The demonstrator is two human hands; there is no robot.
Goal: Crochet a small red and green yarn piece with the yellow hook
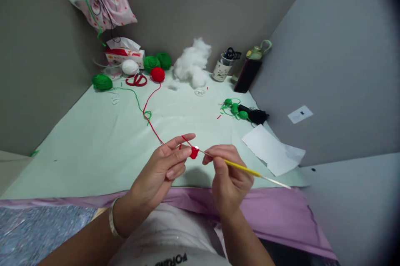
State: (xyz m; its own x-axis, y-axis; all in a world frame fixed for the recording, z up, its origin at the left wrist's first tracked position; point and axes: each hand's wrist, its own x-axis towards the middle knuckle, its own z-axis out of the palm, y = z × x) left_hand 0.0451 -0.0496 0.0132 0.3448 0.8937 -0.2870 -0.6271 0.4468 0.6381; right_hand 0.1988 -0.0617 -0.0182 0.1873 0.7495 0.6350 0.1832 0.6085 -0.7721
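Observation:
Between the thumb and fingers of my left hand [165, 163] is a small red crochet piece [194, 152], with a bit of white at its top. Red yarn [151, 125] loops over the raised left index finger and trails back to a red yarn ball [157, 74]. My right hand [230, 174] is closed around the yellow handle of a crochet hook [242, 167]. The hook's metal tip reaches the red piece; whether it sits inside a stitch I cannot tell.
Green yarn balls [102, 82], red-handled scissors [136, 80], a tissue box [125, 57] and white stuffing [193, 64] line the back. To the right are a cup [222, 68], a dark phone [248, 75], green crocheted pieces [235, 109] and white paper [273, 149].

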